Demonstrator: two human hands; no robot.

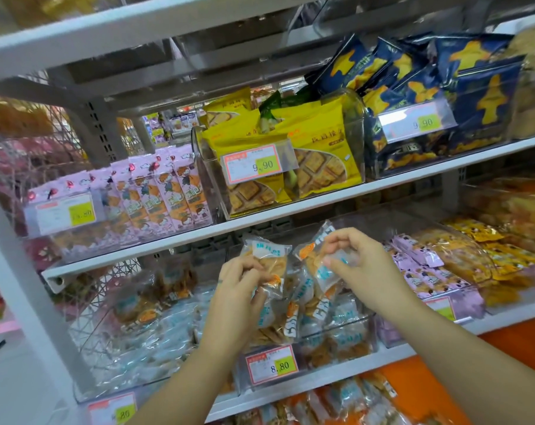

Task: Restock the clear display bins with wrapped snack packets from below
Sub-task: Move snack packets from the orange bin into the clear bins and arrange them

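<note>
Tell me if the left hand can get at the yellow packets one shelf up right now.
Probably not straight away. The left hand grips a clear snack packet, and the yellow packets sit behind the clear front of their bin. With the hand free, reaching over the open top looks possible.

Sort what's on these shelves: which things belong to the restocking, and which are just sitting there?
In the job: left hand gripping a snack packet; right hand gripping a second packet; clear bin tagged 8.80 beneath them.
Just there: yellow biscuit bags, navy bags, pink packets, purple packets.
</note>
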